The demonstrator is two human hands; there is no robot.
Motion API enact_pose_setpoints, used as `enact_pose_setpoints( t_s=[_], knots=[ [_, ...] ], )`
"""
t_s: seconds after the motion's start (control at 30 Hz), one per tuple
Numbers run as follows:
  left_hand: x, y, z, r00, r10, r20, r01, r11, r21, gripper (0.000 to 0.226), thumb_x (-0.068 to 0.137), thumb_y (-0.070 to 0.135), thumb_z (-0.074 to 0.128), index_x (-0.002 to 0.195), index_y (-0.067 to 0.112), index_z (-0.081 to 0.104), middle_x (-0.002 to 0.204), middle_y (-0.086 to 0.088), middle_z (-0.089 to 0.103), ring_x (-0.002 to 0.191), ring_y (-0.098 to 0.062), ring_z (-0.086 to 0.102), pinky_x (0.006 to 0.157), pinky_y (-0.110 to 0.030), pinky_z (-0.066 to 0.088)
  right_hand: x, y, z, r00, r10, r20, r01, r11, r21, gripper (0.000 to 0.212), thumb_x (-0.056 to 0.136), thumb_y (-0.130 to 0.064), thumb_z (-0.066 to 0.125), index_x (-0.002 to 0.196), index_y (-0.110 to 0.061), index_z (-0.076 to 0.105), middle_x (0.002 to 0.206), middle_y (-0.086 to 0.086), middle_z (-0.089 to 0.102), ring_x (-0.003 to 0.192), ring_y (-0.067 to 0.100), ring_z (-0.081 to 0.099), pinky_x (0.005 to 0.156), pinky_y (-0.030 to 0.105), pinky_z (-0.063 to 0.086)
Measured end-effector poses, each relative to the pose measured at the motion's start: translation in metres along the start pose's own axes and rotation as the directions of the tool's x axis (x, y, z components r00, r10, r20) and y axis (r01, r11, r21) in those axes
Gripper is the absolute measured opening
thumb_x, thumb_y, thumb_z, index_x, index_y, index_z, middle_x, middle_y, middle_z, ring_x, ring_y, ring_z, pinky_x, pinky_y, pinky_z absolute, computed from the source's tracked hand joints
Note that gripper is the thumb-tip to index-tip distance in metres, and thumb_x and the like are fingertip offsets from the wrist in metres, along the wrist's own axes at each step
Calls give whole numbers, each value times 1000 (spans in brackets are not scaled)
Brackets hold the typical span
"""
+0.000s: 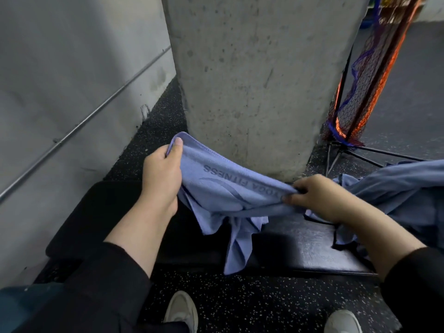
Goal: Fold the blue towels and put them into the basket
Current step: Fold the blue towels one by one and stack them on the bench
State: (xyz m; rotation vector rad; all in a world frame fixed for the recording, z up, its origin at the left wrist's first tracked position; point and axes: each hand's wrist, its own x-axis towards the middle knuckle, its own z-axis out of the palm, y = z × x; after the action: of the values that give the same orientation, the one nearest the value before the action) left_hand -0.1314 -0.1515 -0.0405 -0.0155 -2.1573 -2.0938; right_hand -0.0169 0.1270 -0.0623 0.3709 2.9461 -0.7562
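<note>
Both hands pinch one blue towel (223,188) stretched between them, left hand (161,174) gripping its corner, right hand (319,195) its edge; more towels (396,188) beside the right hand.

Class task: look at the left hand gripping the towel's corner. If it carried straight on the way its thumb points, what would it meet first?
Probably the concrete pillar. The left hand points up and away, holding the blue towel near the pillar's base; depth is unclear from one view.
</note>
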Motion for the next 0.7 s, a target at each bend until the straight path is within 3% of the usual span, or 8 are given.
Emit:
enact_pose_setpoints(
  t_s=[0.07,0.13,0.2,0.27,0.37,0.43,0.57,0.7],
  knots=[
    [-3,-3,-7,1000,19,1,-20,999,26,47,97,42,59,70,7,44,67,1,39,67,-15,36,64,-33,30,-3,11,-6,987,45,-156,-31,996,86,35,87,-36,68,71,-6,60,64,15,63,58,17,53,61,38,47],
    [-7,-5,-13,1000,1,-9,-1,1000,24,42,99,40,57,69,11,51,67,1,49,67,-15,43,64,-33,36,-7,17,-7,963,87,-255,3,943,334,29,90,-34,65,75,-10,62,71,11,68,72,21,67,72,45,58],
    [-11,-5,-18,999,-42,20,42,999,-5,35,100,43,52,84,16,68,84,-4,68,81,-15,60,73,-36,47,-17,10,-8,942,115,-316,103,795,597,20,96,-30,62,88,-13,66,86,11,72,88,20,70,85,51,59],
    [-15,-1,-24,995,-69,75,74,994,-78,33,101,45,49,100,22,73,105,-7,75,102,-21,69,90,-38,53,-31,-1,-15,909,121,-398,235,641,731,16,100,-29,58,98,-16,68,97,13,71,94,16,67,90,45,57],
    [-23,7,-31,992,-33,124,52,988,-148,33,104,39,51,105,13,73,112,-14,74,108,-25,69,94,-41,54,-49,-7,-21,878,128,-461,309,584,750,25,98,-41,57,101,-18,67,99,18,70,88,18,62,83,53,54],
    [-25,5,-33,991,-31,133,43,995,-90,36,101,39,57,98,6,70,104,-17,74,95,-22,70,84,-40,54,-55,-5,-20,875,124,-468,278,663,695,24,96,-43,57,98,-22,67,92,16,69,82,18,59,77,55,53],
    [-22,-8,-29,980,-97,175,64,981,185,39,99,38,59,81,4,65,80,-9,69,76,-16,60,71,-34,45,-53,-3,-16,885,135,-446,225,714,663,19,97,-39,56,97,-26,70,91,5,74,90,23,69,88,56,53],
    [2,-16,-10,971,-107,215,57,972,229,55,92,52,58,87,-2,59,80,-9,61,78,-17,55,72,-36,44,-25,-5,-17,895,226,-385,164,636,754,26,93,-45,61,95,-21,70,90,9,75,91,34,71,84,54,57]
  ],
)
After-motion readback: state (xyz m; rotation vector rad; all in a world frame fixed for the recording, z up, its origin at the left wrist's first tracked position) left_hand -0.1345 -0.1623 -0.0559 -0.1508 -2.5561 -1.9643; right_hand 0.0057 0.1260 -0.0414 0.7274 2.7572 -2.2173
